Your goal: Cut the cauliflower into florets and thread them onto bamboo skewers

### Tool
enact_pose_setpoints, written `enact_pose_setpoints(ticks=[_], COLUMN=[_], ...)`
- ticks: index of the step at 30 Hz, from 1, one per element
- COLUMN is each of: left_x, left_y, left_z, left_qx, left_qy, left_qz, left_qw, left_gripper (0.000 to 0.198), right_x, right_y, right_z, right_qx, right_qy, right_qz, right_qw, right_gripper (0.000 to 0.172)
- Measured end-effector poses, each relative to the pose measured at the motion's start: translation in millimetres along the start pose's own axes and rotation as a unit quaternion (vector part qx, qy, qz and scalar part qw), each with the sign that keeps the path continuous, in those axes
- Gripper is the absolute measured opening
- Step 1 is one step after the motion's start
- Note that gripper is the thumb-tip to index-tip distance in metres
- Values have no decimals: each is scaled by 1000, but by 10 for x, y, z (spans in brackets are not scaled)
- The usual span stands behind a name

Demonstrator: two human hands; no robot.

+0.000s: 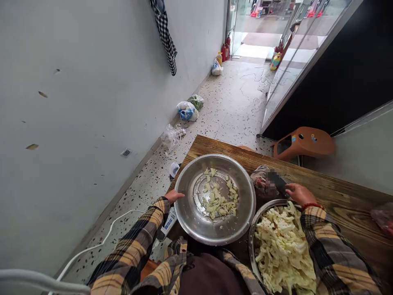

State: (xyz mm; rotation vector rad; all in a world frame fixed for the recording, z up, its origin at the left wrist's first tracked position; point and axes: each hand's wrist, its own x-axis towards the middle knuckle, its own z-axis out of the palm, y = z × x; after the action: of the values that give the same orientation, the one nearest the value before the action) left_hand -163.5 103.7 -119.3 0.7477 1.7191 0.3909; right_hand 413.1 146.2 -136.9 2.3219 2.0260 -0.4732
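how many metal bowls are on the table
2. The near-empty bowl sits in the middle, left hand at its rim; the full bowl is lower right, by the right hand.

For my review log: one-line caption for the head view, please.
Left hand grips rim of steel bowl holding few cabbage pieces; right hand beyond second bowl heaped with chopped cabbage.
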Motion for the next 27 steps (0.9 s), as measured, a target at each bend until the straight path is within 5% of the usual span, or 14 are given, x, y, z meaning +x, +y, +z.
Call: enact_pose_setpoints(ticks=[4, 8, 10, 15, 18, 23, 27], left_x=[-127, -365, -527, -952, -1132, -1195, -1043], left_y=[-46, -152, -209, -236, -137, 64, 110], left_z=[112, 280, 337, 428, 462, 279, -129], left_qx=[-36, -60, -67, -117, -169, -178, -207], left_qy=[-13, -1, 9, 60, 95, 105, 129], left_qz=[-21, -19, -14, 23, 42, 83, 94], left_qw=[999, 998, 998, 991, 980, 975, 965], left_gripper=[18, 13, 13, 22, 27, 24, 21], right_x=[-63, -203, -174, 182, 257, -247, -692], right_y=[-743, -1824, -2167, -2637, -3199, -4219, -4284], right_z=[-316, -339, -205, 54, 65, 124, 262], right_qx=[183, 380, 419, 428, 427, 373, 217], right_qy=[99, -15, -42, 29, 58, 42, -28], right_qz=[-90, -234, -244, -209, -229, -356, -526], right_qw=[974, 895, 874, 879, 873, 856, 822], right_gripper=[38, 38, 38, 42, 42, 17, 8])
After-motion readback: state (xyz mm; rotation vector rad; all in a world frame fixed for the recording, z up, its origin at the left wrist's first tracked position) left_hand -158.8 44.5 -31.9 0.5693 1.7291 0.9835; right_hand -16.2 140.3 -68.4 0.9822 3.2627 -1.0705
